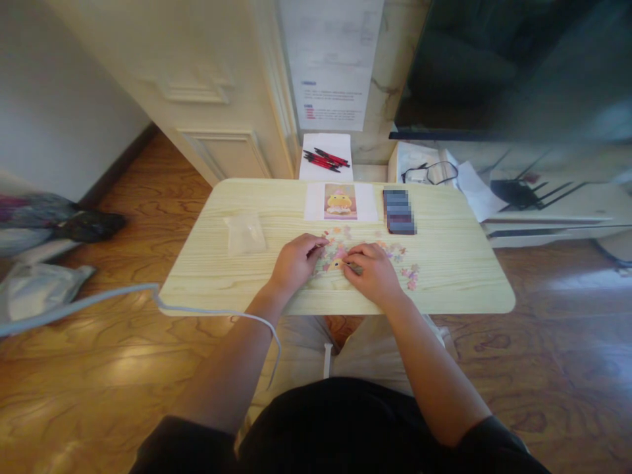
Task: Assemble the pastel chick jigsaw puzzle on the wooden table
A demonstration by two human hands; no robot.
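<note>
Jigsaw pieces [332,258] lie mid-bench, some joined, right betw. the hands. R hand [375,271] has its grip pinched on one puzzle piece [340,263] at the cluster's near edge. L hand [295,262] sits fingers-down on the pieces, grip closed or not, can't tell. Looks like the fitting stage, lots still loose. Next move wants a fine turn & a light press. Count on the bench [444,289]: 1 picture card [340,201], 1 clear bag [245,232], 1 dark block [399,210]. Pieces too small to count.
</note>
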